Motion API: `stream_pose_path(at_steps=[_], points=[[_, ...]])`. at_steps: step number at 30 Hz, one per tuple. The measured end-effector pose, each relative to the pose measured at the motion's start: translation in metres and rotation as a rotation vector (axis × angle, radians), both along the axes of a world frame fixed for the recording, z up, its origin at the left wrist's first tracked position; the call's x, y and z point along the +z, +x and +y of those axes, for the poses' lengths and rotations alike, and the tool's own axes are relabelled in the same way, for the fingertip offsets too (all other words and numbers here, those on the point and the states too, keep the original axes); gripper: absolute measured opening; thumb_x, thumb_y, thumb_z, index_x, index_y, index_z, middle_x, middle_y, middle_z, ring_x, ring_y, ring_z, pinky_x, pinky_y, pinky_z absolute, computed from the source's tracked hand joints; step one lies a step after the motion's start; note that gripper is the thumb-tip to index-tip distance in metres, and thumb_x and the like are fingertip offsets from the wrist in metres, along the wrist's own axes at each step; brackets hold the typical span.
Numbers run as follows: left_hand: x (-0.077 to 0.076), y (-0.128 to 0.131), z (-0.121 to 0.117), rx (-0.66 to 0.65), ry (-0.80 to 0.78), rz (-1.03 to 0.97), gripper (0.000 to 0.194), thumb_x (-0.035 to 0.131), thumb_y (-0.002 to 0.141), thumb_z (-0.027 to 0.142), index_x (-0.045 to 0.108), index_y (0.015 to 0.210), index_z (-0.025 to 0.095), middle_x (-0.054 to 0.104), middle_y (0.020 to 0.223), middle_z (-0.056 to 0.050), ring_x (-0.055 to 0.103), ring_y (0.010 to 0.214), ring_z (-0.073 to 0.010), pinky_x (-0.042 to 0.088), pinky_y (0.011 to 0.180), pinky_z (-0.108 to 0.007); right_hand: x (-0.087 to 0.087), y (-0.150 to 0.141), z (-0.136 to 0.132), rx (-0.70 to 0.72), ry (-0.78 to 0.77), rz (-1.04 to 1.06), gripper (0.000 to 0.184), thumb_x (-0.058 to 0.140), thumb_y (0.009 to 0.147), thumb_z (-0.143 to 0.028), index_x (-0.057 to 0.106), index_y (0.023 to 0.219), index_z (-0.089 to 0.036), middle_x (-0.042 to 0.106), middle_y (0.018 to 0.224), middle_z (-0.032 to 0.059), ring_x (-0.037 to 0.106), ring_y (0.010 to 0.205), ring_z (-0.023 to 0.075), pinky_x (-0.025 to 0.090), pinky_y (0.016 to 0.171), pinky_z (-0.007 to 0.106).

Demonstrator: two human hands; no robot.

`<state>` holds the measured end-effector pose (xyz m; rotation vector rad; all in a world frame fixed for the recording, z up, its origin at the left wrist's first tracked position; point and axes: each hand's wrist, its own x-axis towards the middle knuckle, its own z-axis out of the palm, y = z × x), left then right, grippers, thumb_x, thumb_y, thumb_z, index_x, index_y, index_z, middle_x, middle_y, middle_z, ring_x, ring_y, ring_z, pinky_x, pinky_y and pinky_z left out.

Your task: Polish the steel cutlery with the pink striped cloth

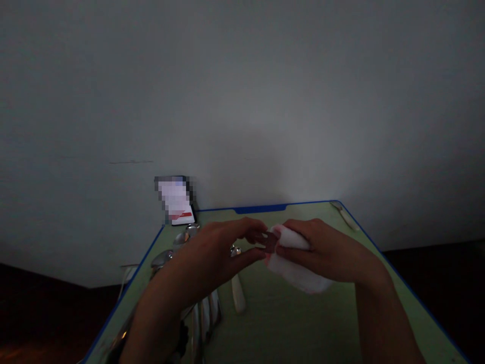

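Observation:
Above the middle of the table, my left hand [223, 247] has its thumb and fingers closed around the tip end of a dark metal piece that looks like a fork [269, 241]. My right hand [322, 250] grips a white cloth [299, 275] with pinkish edges, which is folded about the other end of the fork. The fork's handle is hidden by cloth and fingers. Below my left hand lies a utensil with a pale handle [238, 296] and a shiny head, partly covered by that hand.
Several metal spoons [162, 259] and other utensils [205, 316] lie on the left of the green, blue-edged table [288, 328], partly behind my left forearm. A phone [182, 202] leans on the wall [257, 101]. One pale-handled utensil [346, 217] rests at the far right corner.

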<state>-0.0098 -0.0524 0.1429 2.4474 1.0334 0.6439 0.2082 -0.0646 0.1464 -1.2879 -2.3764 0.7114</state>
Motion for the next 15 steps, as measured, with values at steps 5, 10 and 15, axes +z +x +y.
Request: stream_pose_path(at_steps=[5, 10, 15], points=[[0.003, 0.002, -0.001, -0.037, -0.022, -0.015, 0.027, 0.059, 0.08, 0.031, 0.054, 0.107, 0.028, 0.066, 0.098, 0.006, 0.062, 0.088, -0.011, 0.048, 0.079, -0.021, 0.003, -0.002, 0.0, 0.014, -0.025, 0.014, 0.028, 0.048, 0.083, -0.042, 0.058, 0.095, -0.019, 0.063, 0.084, 0.0027, 0.055, 0.071, 0.014, 0.038, 0.06, 0.025], [0.002, 0.002, -0.001, -0.041, -0.021, -0.016, 0.025, 0.059, 0.08, 0.034, 0.055, 0.104, 0.03, 0.067, 0.096, 0.007, 0.062, 0.086, -0.0106, 0.047, 0.077, -0.02, 0.002, -0.002, 0.001, 0.021, -0.058, 0.032, 0.027, 0.048, 0.083, -0.041, 0.058, 0.095, -0.019, 0.063, 0.084, 0.0019, 0.055, 0.07, 0.0134, 0.038, 0.059, 0.024], [-0.008, -0.009, 0.004, -0.013, -0.017, 0.01, 0.025, 0.057, 0.08, 0.038, 0.055, 0.103, 0.028, 0.067, 0.095, 0.005, 0.062, 0.086, -0.0125, 0.047, 0.076, -0.023, -0.009, -0.001, 0.004, 0.054, -0.093, 0.032, 0.027, 0.051, 0.082, -0.041, 0.058, 0.096, -0.02, 0.063, 0.083, 0.0007, 0.055, 0.07, 0.0129, 0.038, 0.06, 0.024]])
